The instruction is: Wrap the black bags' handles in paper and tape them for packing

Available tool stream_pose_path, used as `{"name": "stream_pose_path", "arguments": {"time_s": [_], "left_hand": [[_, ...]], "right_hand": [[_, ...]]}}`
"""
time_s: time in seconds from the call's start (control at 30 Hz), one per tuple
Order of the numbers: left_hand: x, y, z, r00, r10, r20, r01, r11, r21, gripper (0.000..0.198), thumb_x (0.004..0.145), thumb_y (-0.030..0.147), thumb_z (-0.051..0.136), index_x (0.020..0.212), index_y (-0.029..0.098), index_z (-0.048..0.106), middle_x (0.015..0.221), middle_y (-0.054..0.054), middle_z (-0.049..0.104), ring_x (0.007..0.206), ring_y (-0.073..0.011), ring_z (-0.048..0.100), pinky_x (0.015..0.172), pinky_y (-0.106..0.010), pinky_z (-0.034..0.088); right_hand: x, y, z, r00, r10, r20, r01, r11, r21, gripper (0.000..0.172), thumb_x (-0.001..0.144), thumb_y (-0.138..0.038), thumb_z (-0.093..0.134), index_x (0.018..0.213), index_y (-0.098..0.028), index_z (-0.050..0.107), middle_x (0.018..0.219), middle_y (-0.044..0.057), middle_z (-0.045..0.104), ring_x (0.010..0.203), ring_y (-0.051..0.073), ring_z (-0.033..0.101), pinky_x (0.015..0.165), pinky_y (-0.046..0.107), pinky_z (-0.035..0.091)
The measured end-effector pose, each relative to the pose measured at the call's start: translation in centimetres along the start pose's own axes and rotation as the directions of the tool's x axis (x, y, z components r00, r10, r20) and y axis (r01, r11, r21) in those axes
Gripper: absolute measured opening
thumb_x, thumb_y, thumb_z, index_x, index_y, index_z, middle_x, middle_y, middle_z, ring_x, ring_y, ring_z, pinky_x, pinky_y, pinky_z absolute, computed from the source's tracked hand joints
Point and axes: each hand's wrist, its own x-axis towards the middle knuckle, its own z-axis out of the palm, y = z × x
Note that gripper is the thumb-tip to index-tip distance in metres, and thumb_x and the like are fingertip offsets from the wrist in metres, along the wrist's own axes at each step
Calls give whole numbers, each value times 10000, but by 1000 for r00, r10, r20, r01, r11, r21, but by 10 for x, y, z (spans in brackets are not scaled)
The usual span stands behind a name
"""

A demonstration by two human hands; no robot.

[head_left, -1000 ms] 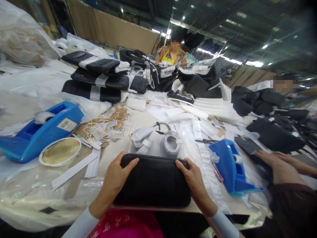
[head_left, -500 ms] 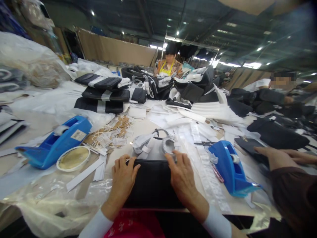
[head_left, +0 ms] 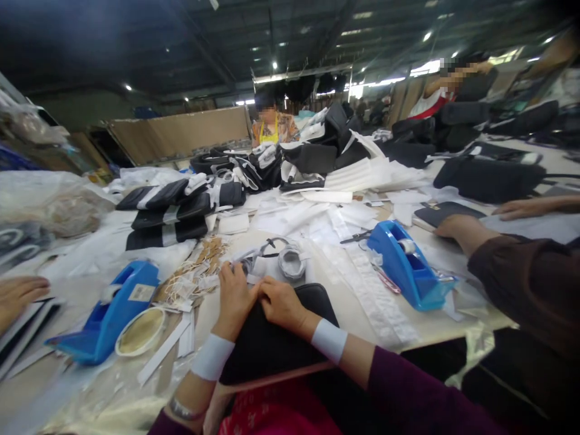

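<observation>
A flat black bag [head_left: 283, 350] with rounded corners lies at the table's front edge, close to my body and turned at a slant. My left hand [head_left: 235, 302] grips it at the upper left corner, fingers over the edge. Beside it, my right hand [head_left: 283, 305] is closed in a pinch against the left thumb, above the same corner. Whatever the right fingertips hold is hidden. Just beyond the bag, a strap [head_left: 291, 264] wrapped in pale material is coiled on the table.
Blue tape dispensers stand left [head_left: 115, 308] and right [head_left: 403, 263]. A round tub [head_left: 140, 331], paper strips [head_left: 165, 349] and tangled string tags [head_left: 193, 281] lie left. Wrapped black bags [head_left: 167, 229] are stacked behind. Co-workers' hands reach in at left [head_left: 20, 296] and right [head_left: 462, 232].
My right hand has left the bag's right side and come over to my left hand at the upper left corner. The bag now lies slanted. The view has shifted right.
</observation>
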Motion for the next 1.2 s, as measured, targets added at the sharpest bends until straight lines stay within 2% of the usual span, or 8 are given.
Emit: {"name": "stream_pose_path", "arguments": {"time_s": [0.17, 0.33, 0.57, 0.73, 0.83, 0.93, 1.07, 1.2], "left_hand": [[4, 9, 5, 999, 30, -15, -30, 1000, 5, 382, 730, 342, 657, 984, 81, 544, 1239, -252, 415, 1214, -415, 393, 1028, -576, 355], [3, 17, 2, 998, -10, -66, 8, 1000, -26, 262, 727, 286, 591, 931, 123, 570, 1192, -209, 488, 1211, -369, 421, 1040, -522, 366], [8, 4, -7, 995, -95, -15, 92, 983, -160, 236, 708, 341, 547, 865, 170, 589, 932, -69, 583, 946, -253, 550, 899, -411, 449], [11, -1, -9, 983, -172, 68, 184, 945, -272, 246, 710, 373, 528, 860, 179, 557, 767, 2, 566, 731, -179, 556, 718, -311, 475], [12, 4, -6, 983, -167, 81, 184, 926, -330, 369, 688, 364, 548, 1000, 174, 496, 880, -25, 590, 809, -188, 592, 749, -305, 492], [13, 13, -4, 987, -137, 80, 156, 928, -337, 515, 602, 351, 649, 1057, 187, 472, 1013, -64, 579, 987, -247, 579, 884, -363, 471], [12, 15, -6, 975, -213, 58, 220, 922, -319, 407, 605, 315, 644, 963, 204, 485, 879, -57, 566, 928, -304, 586, 882, -457, 457], [13, 1, -6, 956, -292, 19, 276, 879, -388, 439, 621, 326, 648, 1006, 214, 470, 934, -52, 574, 928, -272, 596, 874, -422, 475]], "right_hand": [[9, -1, -3, 976, 212, -56, -210, 977, 43, 231, 806, -82, 427, 1011, -152, 508, 1072, 101, 544, 881, 192, 557, 785, 308, 480], [17, 4, -6, 967, 252, -23, -249, 964, 94, 442, 771, -60, 462, 1204, -150, 472, 1184, 110, 498, 982, 194, 551, 860, 313, 481], [27, 5, -11, 962, 263, 70, -269, 959, 88, 235, 804, -148, 557, 1023, -173, 637, 1212, 111, 447, 898, 212, 597, 815, 381, 520], [31, 4, -12, 947, 309, 86, -314, 948, 54, 257, 798, -130, 539, 1041, -149, 618, 1223, 133, 444, 890, 227, 612, 807, 407, 527], [32, 6, -12, 948, 309, 81, -313, 948, 50, 296, 797, -139, 535, 1089, -144, 584, 1223, 135, 457, 901, 232, 612, 817, 398, 528], [31, 7, -11, 949, 307, 77, -311, 949, 52, 288, 807, -147, 521, 1092, -149, 568, 1216, 131, 468, 908, 230, 613, 825, 389, 525], [32, 8, -11, 947, 312, 78, -317, 946, 68, 326, 778, -134, 541, 1103, -159, 554, 1214, 127, 473, 927, 236, 613, 831, 384, 521], [34, 8, -10, 940, 334, 70, -340, 936, 93, 464, 721, -105, 575, 1177, -151, 503, 1230, 139, 478, 987, 260, 600, 861, 396, 508]]}}
